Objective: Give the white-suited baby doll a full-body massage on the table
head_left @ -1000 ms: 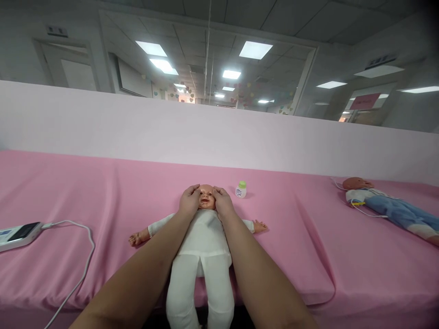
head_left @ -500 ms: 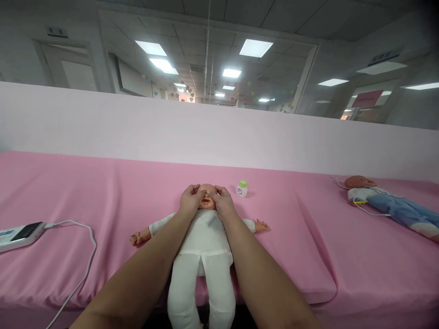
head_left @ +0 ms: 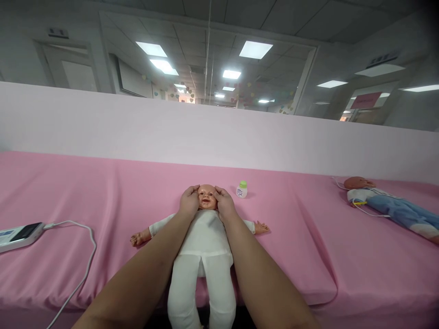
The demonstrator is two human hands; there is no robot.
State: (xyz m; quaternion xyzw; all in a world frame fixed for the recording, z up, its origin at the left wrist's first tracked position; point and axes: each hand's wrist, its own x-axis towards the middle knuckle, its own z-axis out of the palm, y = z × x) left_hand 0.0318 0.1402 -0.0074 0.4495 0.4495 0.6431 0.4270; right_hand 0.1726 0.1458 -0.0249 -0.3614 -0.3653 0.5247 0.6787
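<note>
A baby doll (head_left: pixel 207 233) in a white top and trousers lies on its back on the pink sheet (head_left: pixel 281 256), arms spread and legs toward me. My left hand (head_left: pixel 190 201) cups the left side of its head, and my right hand (head_left: pixel 224 202) cups the other side. Both thumbs rest near the outer corners of the doll's eyes, leaving its face in view between them. My fingers curl round the head, their tips partly hidden. Just right of the head stands a small clear bottle (head_left: pixel 242 189) with a green cap.
At the left lies a white device (head_left: pixel 21 236) with a dark screen and a white cable (head_left: pixel 92 251) running off the front edge. A second doll (head_left: pixel 391 201) in blue and white lies far right, with thin tubing on it. A white wall (head_left: pixel 219 137) with glass above backs the bed.
Both thumbs have slid outward from the middle of the doll's face to its sides, uncovering the eyes and nose. The hands stay round the head.
</note>
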